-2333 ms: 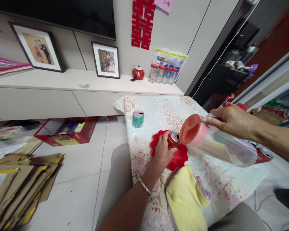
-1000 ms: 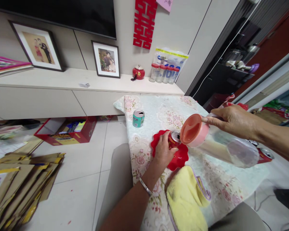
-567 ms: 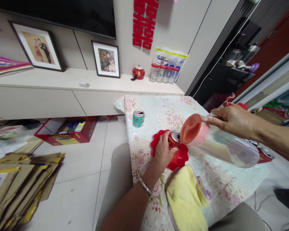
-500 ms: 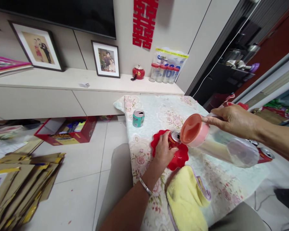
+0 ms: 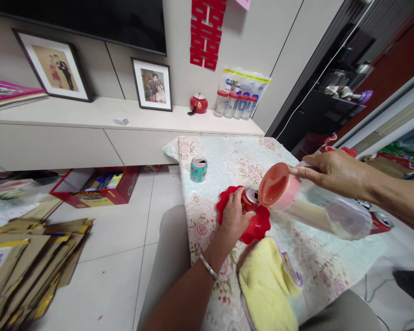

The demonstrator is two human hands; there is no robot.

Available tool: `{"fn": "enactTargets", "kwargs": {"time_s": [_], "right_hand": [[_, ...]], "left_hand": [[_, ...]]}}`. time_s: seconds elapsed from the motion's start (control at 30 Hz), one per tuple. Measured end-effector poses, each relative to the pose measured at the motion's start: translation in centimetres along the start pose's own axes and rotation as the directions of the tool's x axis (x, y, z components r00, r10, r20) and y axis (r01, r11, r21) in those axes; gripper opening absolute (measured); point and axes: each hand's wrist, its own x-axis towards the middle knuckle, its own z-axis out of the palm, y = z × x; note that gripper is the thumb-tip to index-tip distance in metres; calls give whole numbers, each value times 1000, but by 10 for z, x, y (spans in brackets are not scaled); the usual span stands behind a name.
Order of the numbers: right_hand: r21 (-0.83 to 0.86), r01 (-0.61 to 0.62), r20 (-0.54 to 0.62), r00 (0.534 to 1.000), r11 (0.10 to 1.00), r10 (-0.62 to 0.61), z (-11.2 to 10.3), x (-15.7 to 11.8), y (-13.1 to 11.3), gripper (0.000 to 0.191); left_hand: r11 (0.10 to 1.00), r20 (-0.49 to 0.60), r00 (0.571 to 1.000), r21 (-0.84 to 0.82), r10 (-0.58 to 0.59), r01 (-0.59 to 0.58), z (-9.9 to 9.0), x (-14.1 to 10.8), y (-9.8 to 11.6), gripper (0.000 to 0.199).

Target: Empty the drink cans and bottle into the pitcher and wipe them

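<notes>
My left hand [image 5: 235,215] is wrapped round a red drink can [image 5: 251,196] with an opened top, held over a red scalloped plate [image 5: 253,232]. In my right hand [image 5: 326,170] is the handle of a clear plastic pitcher [image 5: 317,214] with a pinkish-orange lid [image 5: 278,186]. The pitcher lies tilted nearly flat, its spout edge right beside the can's opening, and pale cloudy liquid shows inside. Whether liquid is flowing out I cannot tell. A folded yellow towel [image 5: 269,285] lies near me on the table. Farther left stands a green can [image 5: 198,170], also opened.
A floral tablecloth [image 5: 200,230] covers the table. Behind the pitcher another red can [image 5: 382,220] partly shows. Along the wall, a white cabinet [image 5: 100,110] carries framed photos, a red pot [image 5: 198,103] and several jars [image 5: 232,105]. Flattened cardboard [image 5: 37,271] and a red box [image 5: 100,188] occupy the floor.
</notes>
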Motion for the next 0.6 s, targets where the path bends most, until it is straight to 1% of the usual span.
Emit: {"fn": "enactTargets", "kwargs": {"time_s": [0.6], "right_hand": [[-8,5,10,1000,1000,-4,-1,0,0,80]], "left_hand": [[1000,-3,1000,13,-9,9,-1,0,3,77]]}}
